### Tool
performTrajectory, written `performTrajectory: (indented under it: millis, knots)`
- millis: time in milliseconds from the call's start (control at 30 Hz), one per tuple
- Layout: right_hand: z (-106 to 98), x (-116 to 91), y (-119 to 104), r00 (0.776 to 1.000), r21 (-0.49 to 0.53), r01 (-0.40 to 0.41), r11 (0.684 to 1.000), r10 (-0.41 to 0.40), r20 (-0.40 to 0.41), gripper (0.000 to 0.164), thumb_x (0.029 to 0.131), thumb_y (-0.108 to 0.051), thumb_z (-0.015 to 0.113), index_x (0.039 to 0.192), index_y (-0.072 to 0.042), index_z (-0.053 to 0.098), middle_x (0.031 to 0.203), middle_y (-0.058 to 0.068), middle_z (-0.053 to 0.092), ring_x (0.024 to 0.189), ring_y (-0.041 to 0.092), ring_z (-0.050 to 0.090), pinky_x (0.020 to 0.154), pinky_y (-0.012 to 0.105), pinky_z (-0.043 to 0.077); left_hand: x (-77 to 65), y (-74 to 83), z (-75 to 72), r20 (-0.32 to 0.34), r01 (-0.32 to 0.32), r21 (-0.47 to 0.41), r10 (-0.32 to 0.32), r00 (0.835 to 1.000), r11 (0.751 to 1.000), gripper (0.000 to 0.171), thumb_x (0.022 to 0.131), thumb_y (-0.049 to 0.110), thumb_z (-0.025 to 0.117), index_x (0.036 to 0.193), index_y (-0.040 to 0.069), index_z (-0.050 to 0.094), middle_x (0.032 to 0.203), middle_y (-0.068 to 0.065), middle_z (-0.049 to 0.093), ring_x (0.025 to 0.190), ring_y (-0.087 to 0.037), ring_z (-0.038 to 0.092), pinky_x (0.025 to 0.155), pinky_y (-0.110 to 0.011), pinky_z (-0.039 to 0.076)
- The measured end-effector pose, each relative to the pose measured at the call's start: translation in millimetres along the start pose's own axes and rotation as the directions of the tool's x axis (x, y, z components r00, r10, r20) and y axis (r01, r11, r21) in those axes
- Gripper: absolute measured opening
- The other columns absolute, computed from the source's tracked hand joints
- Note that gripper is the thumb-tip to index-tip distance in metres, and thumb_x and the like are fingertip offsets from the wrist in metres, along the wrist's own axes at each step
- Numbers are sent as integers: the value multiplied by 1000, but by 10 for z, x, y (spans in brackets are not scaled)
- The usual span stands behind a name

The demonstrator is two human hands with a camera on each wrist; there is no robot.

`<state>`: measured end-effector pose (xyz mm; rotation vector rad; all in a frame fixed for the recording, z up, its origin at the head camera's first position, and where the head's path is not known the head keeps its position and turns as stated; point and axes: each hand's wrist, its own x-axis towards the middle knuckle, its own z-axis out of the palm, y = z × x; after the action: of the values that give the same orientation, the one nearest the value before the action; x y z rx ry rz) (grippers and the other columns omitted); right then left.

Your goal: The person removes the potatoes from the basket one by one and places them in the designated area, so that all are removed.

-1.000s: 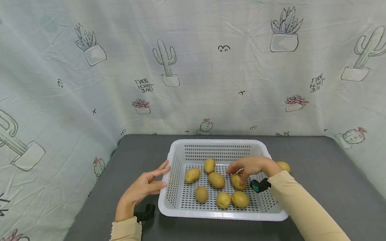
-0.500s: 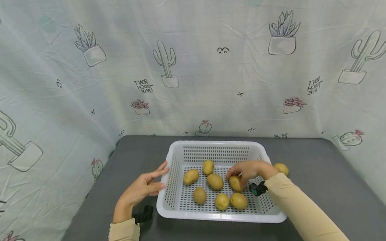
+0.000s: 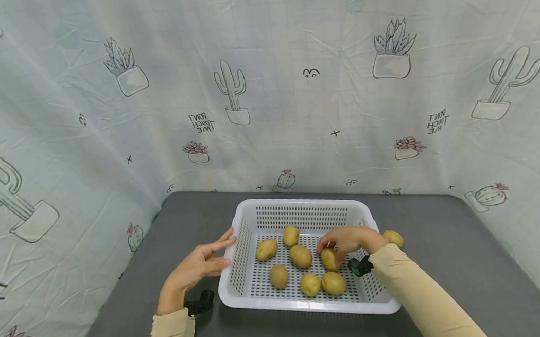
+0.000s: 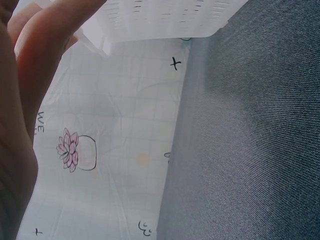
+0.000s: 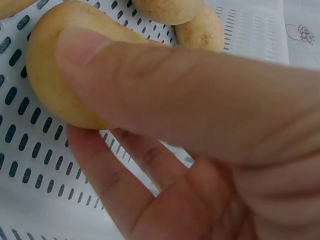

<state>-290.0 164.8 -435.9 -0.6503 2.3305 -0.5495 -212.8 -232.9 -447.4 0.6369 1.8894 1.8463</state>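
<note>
A white perforated plastic basket [image 3: 308,306] holds several yellow-brown potatoes [image 3: 300,257], spread over its slotted floor. Inside its right half, my right hand [image 3: 348,239] holds one potato [image 3: 327,259] between thumb and fingers. The right wrist view has the thumb [image 5: 125,75] lying across the front of that potato [image 5: 45,60], with fingers behind and below it. My left hand [image 3: 194,266] rests its extended fingers and thumb against the basket's left rim. In the left wrist view the hand [image 4: 47,50] is at the edge, beside the basket wall [image 4: 165,20].
Outside the basket, to its right, another potato [image 3: 393,238] lies partly behind the right forearm. The basket stands on a dark grey table [image 3: 446,240]. A cactus-print curtain [image 3: 284,100] encloses the table at the back and sides.
My right hand has settled lower around the potato, its fingers closing in. The left hand stays at the basket rim. The head view has shifted slightly.
</note>
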Motion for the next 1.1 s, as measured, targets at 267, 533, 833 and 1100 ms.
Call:
performTrajectory:
  millis: [267,533,833,1100]
  knots:
    - [-9,25,7,999,22,25,999,-26,25,47,69,1,78,109,-21,67,110,-3,60,104,18,52,89,42,47,-1,18,5,-4,4,13,-3,1000,1000,62,94,6,57,147,-2,26,160,-7,-2,119,-19,56,87,-32,53]
    - [-30,26,37,995,49,98,994,-99,26,43,69,0,78,107,-16,66,107,-4,61,103,18,52,89,41,46,-1,38,14,-8,7,21,-7,1000,1000,62,94,7,58,147,-1,28,160,-7,0,118,-19,57,86,-32,53]
    - [-82,15,75,982,89,186,978,-185,-23,44,72,0,76,114,-9,63,112,1,61,103,20,52,90,43,45,1,32,12,-27,18,30,-18,999,999,62,93,7,59,147,0,29,160,-7,1,115,-16,58,85,-31,53]
    - [-126,-11,95,971,135,232,963,-220,-94,50,75,-10,77,121,-5,60,124,7,59,117,29,50,101,53,38,3,3,-5,-38,25,43,-24,999,999,61,93,7,59,147,0,30,160,-6,2,118,-16,56,86,-32,53]
